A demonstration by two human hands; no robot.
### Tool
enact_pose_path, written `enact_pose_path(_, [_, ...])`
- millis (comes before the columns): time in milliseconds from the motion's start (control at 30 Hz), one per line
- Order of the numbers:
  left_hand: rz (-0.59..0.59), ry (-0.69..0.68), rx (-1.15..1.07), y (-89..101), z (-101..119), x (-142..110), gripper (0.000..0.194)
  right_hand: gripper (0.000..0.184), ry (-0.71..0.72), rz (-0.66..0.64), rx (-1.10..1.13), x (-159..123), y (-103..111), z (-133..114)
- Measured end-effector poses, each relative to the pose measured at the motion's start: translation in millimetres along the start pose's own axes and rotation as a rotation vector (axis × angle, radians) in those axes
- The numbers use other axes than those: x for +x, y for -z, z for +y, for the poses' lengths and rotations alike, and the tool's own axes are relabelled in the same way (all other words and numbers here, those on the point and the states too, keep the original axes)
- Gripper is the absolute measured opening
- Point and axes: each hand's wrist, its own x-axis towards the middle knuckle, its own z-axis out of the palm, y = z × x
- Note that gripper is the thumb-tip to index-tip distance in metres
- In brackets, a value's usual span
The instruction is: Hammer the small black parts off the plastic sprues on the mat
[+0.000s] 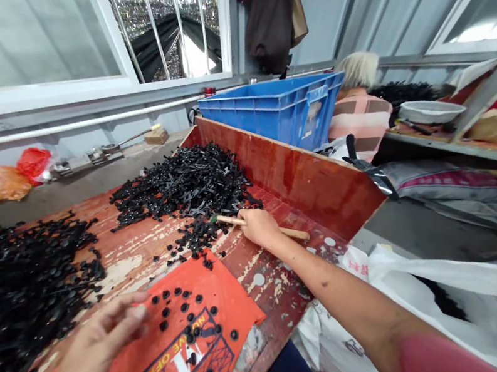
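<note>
The person's right hand (259,227), at the centre of the frame, is closed around a wooden stick (295,234), knuckles up. Its forearm slants in straight from the lower right. The stick's green tip meets black pieces (199,233) at the foot of a black heap (190,180). At lower left, the left hand (92,352) reaches inward, blurred, fingers extended and thumb apart from them, over an orange bag (243,301) dotted with black pieces. Another dark heap (13,289) fills the left edge.
</note>
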Motion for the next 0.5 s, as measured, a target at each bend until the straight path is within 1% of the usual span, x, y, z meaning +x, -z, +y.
enact_pose_path(33, [-0.099, 0.019, -0.007, -14.1, -3, -5, 0.048, 0.005, -0.007, 0.011, 0.032, 0, 5, 2])
enact_pose_path(67, [-0.174, 0.036, -0.032, -27.0, -6, -10, 0.046, 0.003, -0.015, 0.023, 0.071, -1, 10, 4])
enact_pose_path(100, [-0.236, 0.052, -0.061, -38.6, -9, -16, 0.045, 0.006, -0.022, 0.032, 0.118, -3, 15, 5])
enact_pose_path(200, [-0.375, 0.073, -0.153, -65.3, -15, -26, 0.043, 0.015, -0.031, 0.010, 0.310, -19, 28, 5])
enact_pose_path(267, [-0.442, 0.078, -0.191, -77.9, -16, -28, 0.041, 0.019, -0.021, -0.060, 0.464, -37, 32, -1])
enact_pose_path(367, [-0.444, 0.062, -0.238, -91.8, -16, -26, 0.039, 0.029, -0.002, -0.206, 0.662, -72, 33, -14])
enact_pose_path(433, [-0.404, 0.040, -0.284, -97.1, -15, -24, 0.039, 0.032, 0.001, -0.285, 0.747, -93, 32, -23])
enact_pose_path(500, [-0.353, 0.027, -0.333, -98.2, -15, -25, 0.041, 0.032, -0.013, -0.353, 0.841, -110, 30, -30])
